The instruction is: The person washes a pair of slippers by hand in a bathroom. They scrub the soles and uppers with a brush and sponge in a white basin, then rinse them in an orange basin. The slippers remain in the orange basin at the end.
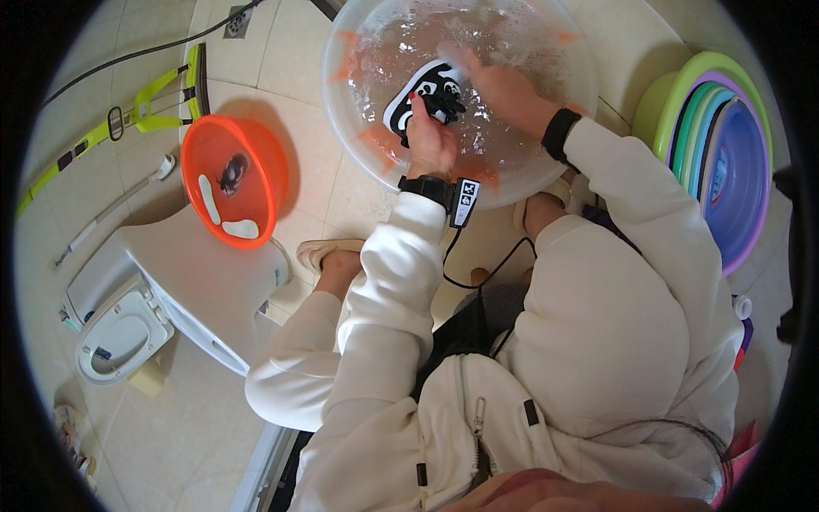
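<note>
My left hand (432,144) grips a black-and-white sneaker (419,89) with dark laces, holding it over a large translucent tub (333,109). Inside the tub is sudsy water (505,137), with foam toward its far side. Orange patches mark the tub's wall. My right hand (477,73) is beside the sneaker's toe, low over the water. Motion blurs its fingers, so whether anything is in them cannot be made out. Both wrists wear black straps, and a small device (464,201) with a cable hangs at the left one.
Left of the tub, an orange basin (278,173) holds a dark shoe-like item (233,174) and two pale insoles (240,228). It rests against a white fixture (198,256). Nested basins (736,173) lean at the right. A yellow-green mop (144,105) and a long-handled brush (118,208) are at the left wall.
</note>
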The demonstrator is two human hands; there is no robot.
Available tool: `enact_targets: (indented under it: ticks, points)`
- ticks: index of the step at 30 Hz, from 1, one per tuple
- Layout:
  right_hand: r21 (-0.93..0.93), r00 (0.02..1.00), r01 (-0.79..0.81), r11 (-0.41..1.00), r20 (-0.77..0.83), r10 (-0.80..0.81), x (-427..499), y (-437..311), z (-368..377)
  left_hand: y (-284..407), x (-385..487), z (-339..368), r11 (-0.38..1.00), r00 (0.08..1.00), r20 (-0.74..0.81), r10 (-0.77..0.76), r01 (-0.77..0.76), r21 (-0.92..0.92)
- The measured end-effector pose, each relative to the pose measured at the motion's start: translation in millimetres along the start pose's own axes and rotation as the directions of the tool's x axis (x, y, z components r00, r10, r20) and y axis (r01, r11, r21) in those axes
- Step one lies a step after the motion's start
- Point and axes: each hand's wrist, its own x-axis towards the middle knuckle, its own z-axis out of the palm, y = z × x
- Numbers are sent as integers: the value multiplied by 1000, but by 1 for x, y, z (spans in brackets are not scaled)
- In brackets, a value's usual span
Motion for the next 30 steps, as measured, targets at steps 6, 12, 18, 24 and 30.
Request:
enact_targets:
  ticks: [6,12,18,24,30]
  points:
    - [-29,999,48,998,25,-48,2,-15,-2,5,-13,13,1000,1000,12,-12,12,13]
    - [-15,988,47,999,146,-45,1,-15,-4,2,-19,21,996,992,122,-18,7,89]
    - [104,999,12,995,45,-16,-1,-13,-7,1,-13,12,976,994,80,74,-89,199]
    - [145,989,-2,989,147,-19,-8,-22,-1,-2,-14,10,992,988,137,-68,53,113]
    - [63,997,79,995,-17,-78,1,27,11,4,-16,1,967,990,115,88,-113,231]
